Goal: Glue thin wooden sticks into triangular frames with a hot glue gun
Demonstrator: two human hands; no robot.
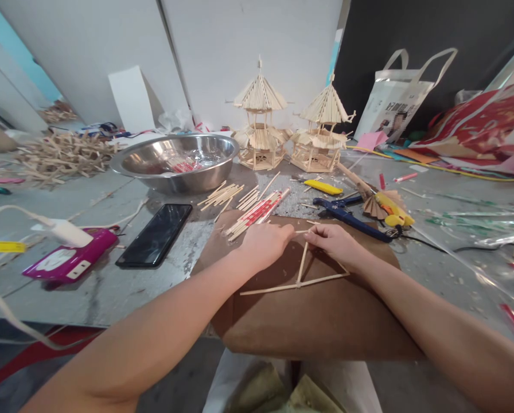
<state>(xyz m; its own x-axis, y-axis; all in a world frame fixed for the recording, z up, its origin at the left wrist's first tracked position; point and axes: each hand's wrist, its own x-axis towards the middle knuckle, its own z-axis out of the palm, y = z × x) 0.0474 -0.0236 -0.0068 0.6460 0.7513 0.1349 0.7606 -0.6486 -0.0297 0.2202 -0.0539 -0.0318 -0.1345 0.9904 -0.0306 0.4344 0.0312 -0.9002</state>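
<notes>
A frame of thin wooden sticks (274,289) lies on a brown board (308,327), with one upright stick (302,264) joined to the long bottom one. My left hand (265,245) is closed at the far side of the frame, gripping a short horizontal stick (300,232) that spans to the other hand. My right hand (332,241) pinches the sticks where the upright meets that horizontal piece. Its fingertips hide the joint. Just beyond my left hand lies a bundle of sticks in red-and-clear wrappers (261,212).
Two stick-built pagodas (261,129) stand behind, near a steel bowl (175,180). Loose sticks (222,195), a phone (154,236) and a purple device (71,261) lie left. Right are a yellow cutter (323,187), blue pliers (351,218) and a glue gun (392,209) with its cable.
</notes>
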